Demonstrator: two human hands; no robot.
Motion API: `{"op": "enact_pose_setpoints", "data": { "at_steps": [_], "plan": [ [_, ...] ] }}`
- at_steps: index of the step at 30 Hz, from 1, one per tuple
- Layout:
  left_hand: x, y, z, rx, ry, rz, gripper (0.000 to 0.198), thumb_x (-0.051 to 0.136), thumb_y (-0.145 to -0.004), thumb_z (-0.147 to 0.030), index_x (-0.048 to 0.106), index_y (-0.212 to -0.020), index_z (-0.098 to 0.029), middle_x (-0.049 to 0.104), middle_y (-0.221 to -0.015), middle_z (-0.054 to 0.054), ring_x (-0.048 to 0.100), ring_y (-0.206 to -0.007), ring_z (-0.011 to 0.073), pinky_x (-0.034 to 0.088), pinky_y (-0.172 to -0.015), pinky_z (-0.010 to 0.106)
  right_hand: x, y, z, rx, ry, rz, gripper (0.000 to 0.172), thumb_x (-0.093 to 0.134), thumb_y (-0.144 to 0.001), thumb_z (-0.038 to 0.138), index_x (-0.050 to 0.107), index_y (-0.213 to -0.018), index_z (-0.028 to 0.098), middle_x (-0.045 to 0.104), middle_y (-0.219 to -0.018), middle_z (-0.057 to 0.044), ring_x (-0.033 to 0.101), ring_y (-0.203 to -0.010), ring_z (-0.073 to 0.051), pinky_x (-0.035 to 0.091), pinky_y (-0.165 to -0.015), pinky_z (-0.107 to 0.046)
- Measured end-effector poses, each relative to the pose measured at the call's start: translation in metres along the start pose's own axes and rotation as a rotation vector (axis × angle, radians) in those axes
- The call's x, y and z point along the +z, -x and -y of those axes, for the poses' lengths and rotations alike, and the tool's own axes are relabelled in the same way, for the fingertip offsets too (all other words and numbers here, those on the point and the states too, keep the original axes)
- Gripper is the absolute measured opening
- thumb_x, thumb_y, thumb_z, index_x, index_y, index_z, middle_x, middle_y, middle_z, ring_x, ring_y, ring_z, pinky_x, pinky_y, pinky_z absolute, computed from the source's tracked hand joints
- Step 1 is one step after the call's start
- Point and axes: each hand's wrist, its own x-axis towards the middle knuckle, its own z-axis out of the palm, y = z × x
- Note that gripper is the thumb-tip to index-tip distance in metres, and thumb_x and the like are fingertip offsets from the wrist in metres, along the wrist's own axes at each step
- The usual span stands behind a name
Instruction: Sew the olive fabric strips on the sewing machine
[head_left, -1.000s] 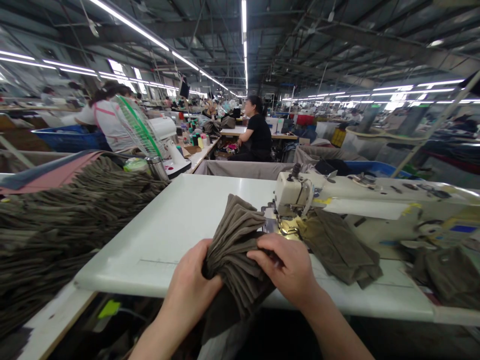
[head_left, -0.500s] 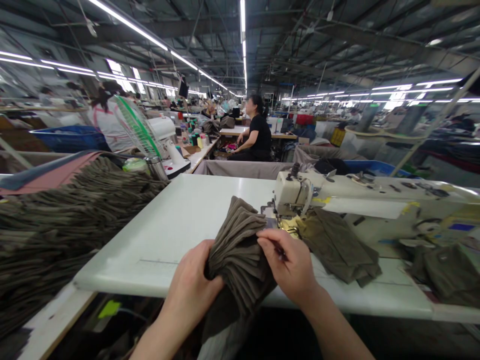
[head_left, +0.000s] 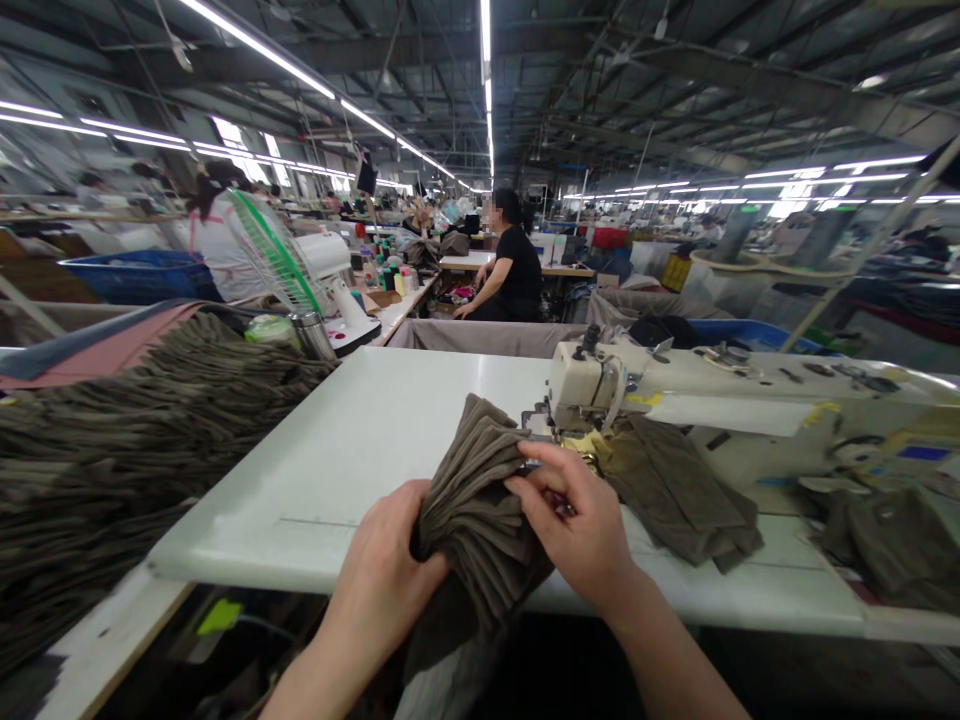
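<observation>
In the middle, over the table's front edge, is a fanned bundle of dark olive-brown fabric pieces (head_left: 480,490). My left hand (head_left: 386,560) is wrapped round its left side, thumb in front. My right hand (head_left: 574,520) is at the bundle's right edge, with finger and thumb curled and slightly parted. Within its curled fingers is a small dark-red and metallic tool, apparently thread snips (head_left: 561,505), mostly hidden by the hand. Just beyond stands a cream sewing machine (head_left: 675,375), with more olive fabric pieces (head_left: 682,495) lying beside its needle area.
A big stack of olive fabric pieces (head_left: 150,430) fills the left side. Behind it stand a green-rimmed fan (head_left: 277,250) and a metal cup (head_left: 313,335). Another folded olive piece (head_left: 896,545) lies at the right. Across the table (head_left: 322,430), a person in black (head_left: 517,265) sits.
My right hand's index finger has lifted a little from the thumb, and a metallic tip now shows between them. The bundle and my left hand have hardly moved.
</observation>
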Motion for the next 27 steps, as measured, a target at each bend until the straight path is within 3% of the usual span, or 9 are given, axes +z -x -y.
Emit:
{"op": "enact_pose_setpoints", "data": {
  "at_steps": [6,9,14,16,19,23,27],
  "plan": [
    [0.002,0.001,0.006,0.036,-0.033,-0.018,0.036,0.056,-0.070,-0.017,0.063,-0.105,-0.021,0.072,-0.097,0.004,0.067,-0.091,0.0250,0.053,-0.079,0.036,-0.001,0.000,0.000,-0.015,-0.011,-0.021,0.021,0.065,-0.092,0.019,0.062,-0.112,0.021,0.068,-0.066,0.006,0.062,-0.052,-0.010,0.049,-0.051,-0.019],
    [0.001,0.001,0.007,0.061,-0.040,-0.031,0.033,0.056,-0.072,-0.017,0.063,-0.104,-0.022,0.072,-0.095,0.003,0.067,-0.089,0.0240,0.053,-0.078,0.034,-0.003,-0.001,0.000,-0.109,0.008,-0.042,0.012,0.066,-0.090,0.014,0.066,-0.099,0.022,0.071,-0.074,0.003,0.065,-0.058,-0.010,0.052,-0.056,-0.019],
    [-0.004,-0.001,0.008,0.124,-0.079,-0.077,0.032,0.059,-0.075,-0.018,0.063,-0.107,-0.022,0.072,-0.098,0.003,0.067,-0.088,0.0235,0.053,-0.078,0.034,-0.008,-0.004,0.002,-0.253,0.031,-0.046,0.010,0.064,-0.087,0.012,0.065,-0.092,0.020,0.068,-0.097,-0.007,0.069,-0.087,-0.017,0.056,-0.073,-0.028],
    [-0.005,-0.002,0.009,0.157,-0.099,-0.082,0.031,0.059,-0.077,-0.019,0.063,-0.108,-0.022,0.072,-0.100,0.003,0.067,-0.090,0.0237,0.053,-0.079,0.034,-0.008,-0.002,0.002,-0.252,0.014,-0.006,0.012,0.062,-0.086,0.010,0.062,-0.092,0.021,0.069,-0.095,-0.006,0.068,-0.081,-0.015,0.055,-0.071,-0.026],
    [-0.006,-0.001,0.011,0.197,-0.131,-0.075,0.031,0.058,-0.078,-0.019,0.063,-0.108,-0.021,0.073,-0.102,0.005,0.067,-0.093,0.0246,0.052,-0.082,0.036,-0.006,0.003,0.000,-0.171,0.010,-0.003,0.027,0.063,-0.085,0.011,0.058,-0.109,0.023,0.071,-0.088,0.000,0.056,-0.056,-0.009,0.049,-0.054,-0.021],
    [-0.009,0.000,0.010,0.245,-0.177,-0.057,0.033,0.055,-0.078,-0.017,0.063,-0.110,-0.021,0.073,-0.105,0.006,0.068,-0.096,0.0256,0.052,-0.085,0.037,-0.007,0.006,-0.001,-0.102,0.008,0.023,0.058,0.068,-0.087,0.018,0.044,-0.140,0.023,0.071,-0.089,0.001,0.053,-0.054,-0.010,0.050,-0.053,-0.022],
    [-0.011,-0.001,0.008,0.315,-0.214,-0.072,0.032,0.055,-0.080,-0.018,0.062,-0.111,-0.021,0.073,-0.103,0.007,0.068,-0.094,0.0257,0.052,-0.084,0.036,-0.012,0.005,0.000,-0.092,0.005,0.097,0.057,0.072,-0.087,0.024,0.047,-0.138,0.024,0.073,-0.086,0.002,0.053,-0.051,-0.009,0.048,-0.051,-0.022]
  ]
}}
